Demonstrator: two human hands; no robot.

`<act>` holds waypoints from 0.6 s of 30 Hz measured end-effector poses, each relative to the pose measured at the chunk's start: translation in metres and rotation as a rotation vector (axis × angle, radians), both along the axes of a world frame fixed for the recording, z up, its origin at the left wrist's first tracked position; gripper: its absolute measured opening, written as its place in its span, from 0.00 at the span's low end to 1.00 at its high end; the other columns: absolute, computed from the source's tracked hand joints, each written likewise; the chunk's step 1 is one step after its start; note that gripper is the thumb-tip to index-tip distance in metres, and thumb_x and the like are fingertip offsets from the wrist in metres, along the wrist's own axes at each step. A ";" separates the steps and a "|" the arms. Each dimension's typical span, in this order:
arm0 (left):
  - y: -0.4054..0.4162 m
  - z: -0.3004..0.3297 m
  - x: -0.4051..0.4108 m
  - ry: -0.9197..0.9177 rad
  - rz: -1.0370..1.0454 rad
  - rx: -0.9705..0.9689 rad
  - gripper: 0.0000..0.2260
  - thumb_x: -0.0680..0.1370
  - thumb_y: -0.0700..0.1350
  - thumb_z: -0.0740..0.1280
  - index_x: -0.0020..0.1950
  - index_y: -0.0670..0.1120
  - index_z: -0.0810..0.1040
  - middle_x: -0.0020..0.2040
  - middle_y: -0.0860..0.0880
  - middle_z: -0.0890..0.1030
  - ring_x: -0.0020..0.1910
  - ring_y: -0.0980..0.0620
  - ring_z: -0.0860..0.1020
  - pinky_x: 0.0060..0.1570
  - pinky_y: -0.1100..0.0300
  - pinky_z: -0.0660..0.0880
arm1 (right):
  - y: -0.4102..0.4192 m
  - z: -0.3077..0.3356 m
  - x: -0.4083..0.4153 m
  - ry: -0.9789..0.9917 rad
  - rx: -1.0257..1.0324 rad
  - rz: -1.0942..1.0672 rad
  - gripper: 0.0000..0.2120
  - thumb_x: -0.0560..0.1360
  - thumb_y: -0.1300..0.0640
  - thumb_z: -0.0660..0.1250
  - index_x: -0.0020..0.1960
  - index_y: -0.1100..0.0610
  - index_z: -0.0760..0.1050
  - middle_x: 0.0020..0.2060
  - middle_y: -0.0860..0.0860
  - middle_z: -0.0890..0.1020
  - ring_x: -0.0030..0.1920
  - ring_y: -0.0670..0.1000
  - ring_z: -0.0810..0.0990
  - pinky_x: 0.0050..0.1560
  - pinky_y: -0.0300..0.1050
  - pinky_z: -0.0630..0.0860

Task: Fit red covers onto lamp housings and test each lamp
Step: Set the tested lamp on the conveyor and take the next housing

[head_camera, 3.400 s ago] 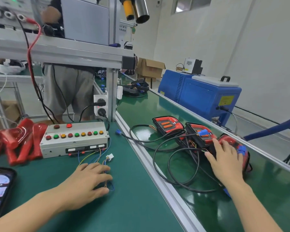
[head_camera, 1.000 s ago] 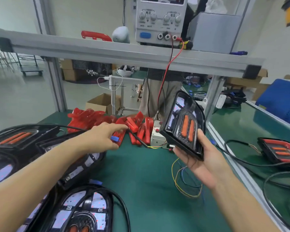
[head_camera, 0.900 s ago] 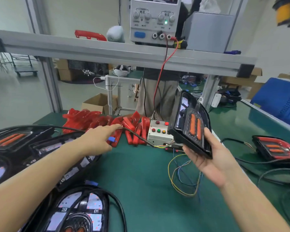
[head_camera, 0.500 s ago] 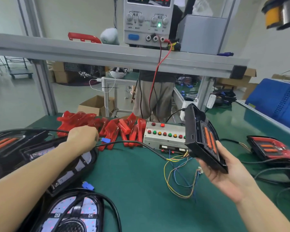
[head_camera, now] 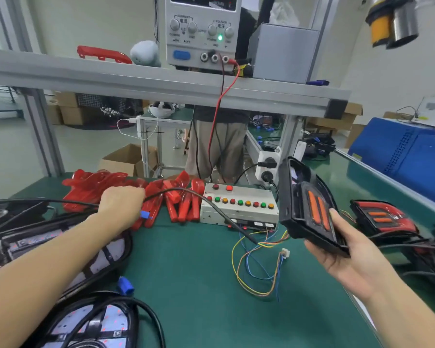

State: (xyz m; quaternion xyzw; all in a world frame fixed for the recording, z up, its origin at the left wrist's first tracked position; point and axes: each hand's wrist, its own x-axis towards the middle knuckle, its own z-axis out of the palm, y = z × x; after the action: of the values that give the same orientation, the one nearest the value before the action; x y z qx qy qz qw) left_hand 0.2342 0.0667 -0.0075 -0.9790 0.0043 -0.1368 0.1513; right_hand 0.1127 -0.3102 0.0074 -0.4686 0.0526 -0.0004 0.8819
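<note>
My right hand holds a black lamp housing with two orange strips, tilted upright above the green bench. Its black cable runs left across the bench to my left hand, which grips the cable beside its blue plug. That hand is over a pile of red covers lying along the back of the bench. A white test box with coloured buttons stands between the covers and the housing.
Uncovered black housings lie at the left and bottom left. Covered red lamps with cables rest on the conveyor at right. Loose coloured wires with a white connector trail from the box. A power supply stands on the shelf.
My left hand has pulled the cable and blue plug leftward over the red covers. My right hand carried the housing right and slightly lower. Earlier, both hands lay flat by the conveyor lamps.
</note>
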 end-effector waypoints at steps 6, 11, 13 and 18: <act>-0.019 0.011 -0.027 -0.341 -0.233 -0.466 0.06 0.81 0.42 0.59 0.52 0.40 0.69 0.43 0.39 0.76 0.35 0.34 0.78 0.33 0.47 0.71 | -0.010 -0.029 -0.003 0.126 -0.179 -0.053 0.17 0.79 0.54 0.62 0.42 0.59 0.86 0.36 0.54 0.86 0.30 0.49 0.84 0.25 0.43 0.80; -0.037 0.034 -0.052 -0.414 -0.498 -0.814 0.05 0.80 0.38 0.59 0.55 0.42 0.72 0.44 0.44 0.79 0.40 0.40 0.77 0.43 0.48 0.73 | -0.005 -0.044 -0.002 0.191 -0.249 -0.023 0.16 0.80 0.54 0.61 0.41 0.58 0.83 0.36 0.54 0.86 0.29 0.49 0.83 0.25 0.43 0.80; -0.044 0.044 -0.060 -0.454 -0.662 -0.735 0.09 0.79 0.34 0.59 0.55 0.39 0.76 0.51 0.44 0.78 0.45 0.42 0.77 0.45 0.48 0.74 | -0.002 -0.048 0.000 0.211 -0.271 -0.015 0.16 0.80 0.54 0.61 0.41 0.59 0.84 0.37 0.55 0.86 0.30 0.50 0.84 0.26 0.44 0.80; -0.059 0.051 -0.079 -0.467 -0.999 -0.293 0.11 0.72 0.32 0.59 0.47 0.34 0.82 0.49 0.38 0.80 0.44 0.38 0.79 0.46 0.49 0.75 | -0.003 -0.048 0.003 0.223 -0.286 -0.041 0.13 0.81 0.54 0.61 0.46 0.59 0.81 0.37 0.55 0.86 0.31 0.51 0.84 0.27 0.44 0.80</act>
State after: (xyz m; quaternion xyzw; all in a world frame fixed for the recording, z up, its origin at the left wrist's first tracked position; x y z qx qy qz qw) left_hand 0.1551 0.0077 0.0436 -0.8126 0.4143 -0.4036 -0.0722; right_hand 0.1153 -0.3132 -0.0410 -0.5850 0.1591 0.0264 0.7948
